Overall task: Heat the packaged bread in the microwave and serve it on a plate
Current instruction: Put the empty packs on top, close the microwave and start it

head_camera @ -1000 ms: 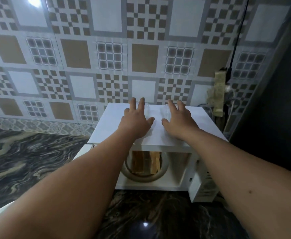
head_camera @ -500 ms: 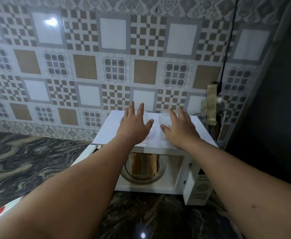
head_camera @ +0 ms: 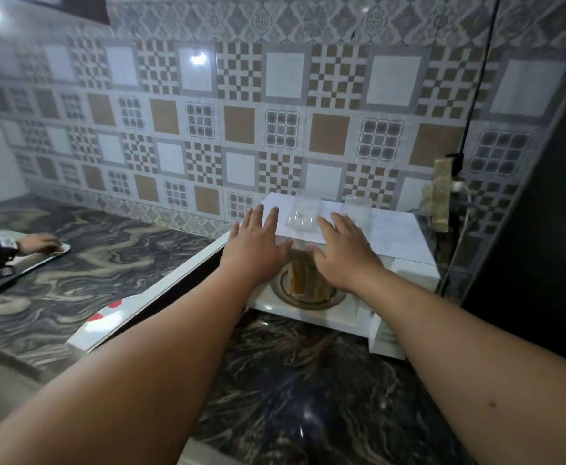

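The white microwave (head_camera: pixel 389 236) stands against the tiled wall with its door (head_camera: pixel 160 283) swung open to the left. Brown bread slices (head_camera: pixel 303 280) lie on the glass turntable (head_camera: pixel 308 302) inside. A clear empty plastic package (head_camera: pixel 303 214) lies opened on top of the microwave. My left hand (head_camera: pixel 254 246) and my right hand (head_camera: pixel 345 253) hover with straight, spread fingers at the microwave's front top edge, above the bread, holding nothing. A white plate with red spots (head_camera: pixel 105 317) peeks out below the door.
Dark marbled counter (head_camera: pixel 291 380) runs in front and to the left. Another person's hand with a wrist device (head_camera: pixel 33 245) rests on a tray (head_camera: pixel 16 266) at far left. A plug strip and cable (head_camera: pixel 442 193) hang right of the microwave. Dark wall at right.
Both hands have drawn back from the package on top toward the microwave's front edge. The view has turned left and pulled back, showing the open door, the plate and another person's hand.
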